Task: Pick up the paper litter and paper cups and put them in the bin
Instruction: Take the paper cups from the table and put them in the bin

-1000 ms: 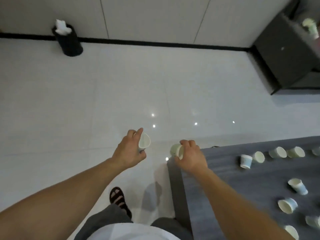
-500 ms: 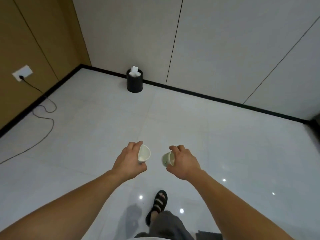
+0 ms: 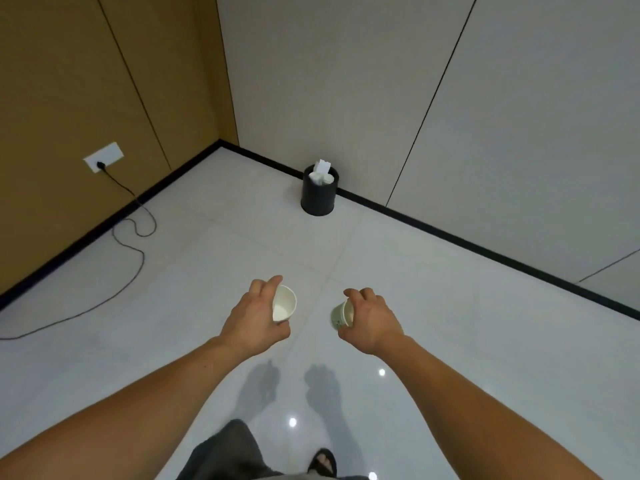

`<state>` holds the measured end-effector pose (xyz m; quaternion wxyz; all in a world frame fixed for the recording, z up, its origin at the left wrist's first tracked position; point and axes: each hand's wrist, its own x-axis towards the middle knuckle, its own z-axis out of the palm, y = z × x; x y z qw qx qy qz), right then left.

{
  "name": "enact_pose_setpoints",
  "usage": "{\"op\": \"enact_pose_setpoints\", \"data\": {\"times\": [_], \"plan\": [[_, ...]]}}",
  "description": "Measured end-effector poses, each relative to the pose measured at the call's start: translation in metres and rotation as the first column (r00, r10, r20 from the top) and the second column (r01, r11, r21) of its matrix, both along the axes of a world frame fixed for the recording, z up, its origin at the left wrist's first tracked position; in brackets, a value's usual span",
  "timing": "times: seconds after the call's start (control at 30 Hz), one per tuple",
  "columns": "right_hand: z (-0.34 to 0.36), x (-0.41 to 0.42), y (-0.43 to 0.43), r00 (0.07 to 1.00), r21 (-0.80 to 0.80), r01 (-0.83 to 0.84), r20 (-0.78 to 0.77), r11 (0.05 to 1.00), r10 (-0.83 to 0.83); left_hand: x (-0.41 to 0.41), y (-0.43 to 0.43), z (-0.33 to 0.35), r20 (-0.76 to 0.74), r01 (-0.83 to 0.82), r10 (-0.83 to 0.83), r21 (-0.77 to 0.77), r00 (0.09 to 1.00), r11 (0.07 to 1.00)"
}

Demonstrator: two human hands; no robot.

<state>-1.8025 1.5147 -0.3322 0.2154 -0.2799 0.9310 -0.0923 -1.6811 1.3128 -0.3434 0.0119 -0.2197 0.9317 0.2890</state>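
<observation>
Each of the hands carries one cup, likely so that a single walk clears two. Just below frame centre, the left hand [image 3: 254, 315] wraps a white paper cup [image 3: 284, 304] and the right hand [image 3: 372, 318] grips a patterned paper cup [image 3: 341, 315]. The black bin [image 3: 318, 195], upper centre against the wall, stands well apart, heaped with paper litter [image 3: 322, 171].

Two hands: left hand [image 3: 254, 317], right hand [image 3: 374, 320]. Two paper cups: left cup [image 3: 284, 303], right cup [image 3: 341, 313]. One bin [image 3: 318, 199], far. One wall socket [image 3: 104, 156].
</observation>
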Motion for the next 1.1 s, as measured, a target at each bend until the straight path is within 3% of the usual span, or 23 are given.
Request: {"op": "enact_pose_setpoints", "data": {"times": [0.23,0.53,0.63,0.8,1.1], "plan": [[-0.018,-0.118,-0.103,0.999,0.005,-0.047,0.02,0.999,0.047,-0.104,-0.104,-0.026,0.007,-0.043,0.043,0.003,0.999,0.999],[-0.007,-0.253,-0.215,0.998,0.023,0.067,0.007,0.998,-0.067,-0.266,-0.224,-0.023,-0.043,0.046,-0.045,0.041,0.998,0.998],[-0.009,-0.302,-0.239,0.994,0.025,0.11,-0.001,0.994,-0.11,-0.323,-0.253,-0.025,-0.076,0.115,-0.116,-0.017,0.99,0.993],[-0.023,-0.406,-0.279,0.988,0.017,0.157,0.011,0.987,-0.157,-0.436,-0.298,-0.028,-0.018,0.169,-0.169,0.011,0.985,0.986],[-0.035,-0.598,-0.357,0.991,-0.019,0.136,0.018,0.99,-0.136,-0.62,-0.367,-0.027,0.0,0.167,-0.167,-0.009,0.986,0.986]]}}
